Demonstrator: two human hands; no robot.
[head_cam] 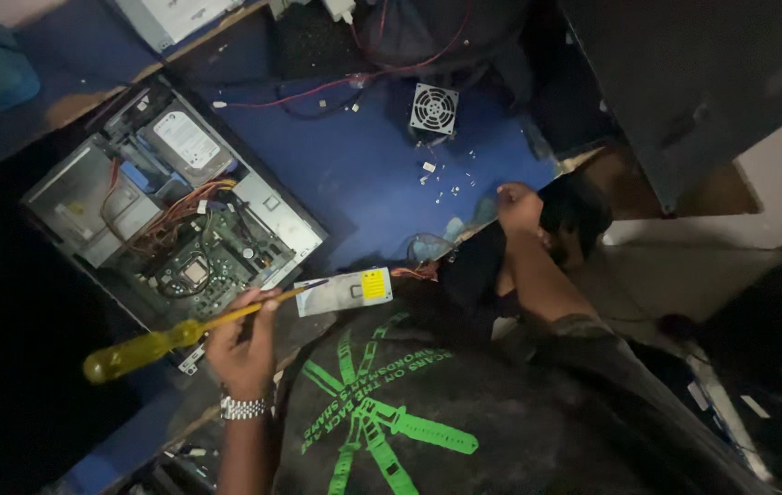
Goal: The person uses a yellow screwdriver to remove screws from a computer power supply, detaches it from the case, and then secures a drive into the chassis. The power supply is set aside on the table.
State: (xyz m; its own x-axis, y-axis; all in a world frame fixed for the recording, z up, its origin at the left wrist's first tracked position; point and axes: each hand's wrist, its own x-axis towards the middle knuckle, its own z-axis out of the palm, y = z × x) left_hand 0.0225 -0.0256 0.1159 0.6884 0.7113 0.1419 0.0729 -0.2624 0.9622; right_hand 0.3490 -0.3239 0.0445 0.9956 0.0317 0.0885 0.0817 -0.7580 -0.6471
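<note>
Two hands show at the blue bench (354, 174). The left hand (244, 346), a metal watch on its wrist, has its fingers clenched round the shaft of a yellow-handled screwdriver (148, 344), whose tip points at a silver box with a yellow label (345, 291) lying at the bench's near edge. The right hand (519, 206) rests at the bench edge farther right, fingers curled; I cannot tell whether it grips anything.

An open computer case (171, 220) lies left of the screwdriver's tip with its side panel off, so the green circuit board (198, 270), a bundle of orange and red wires (166, 220) and a silver drive (185, 142) are bare. A small fan (434, 108) lies loose on the bench well apart from the case, and small screws (450, 179) are scattered below it.

Judging by this, the stripping-down looks well advanced: fan and box are out, while board, drive and wiring remain inside the case.
</note>
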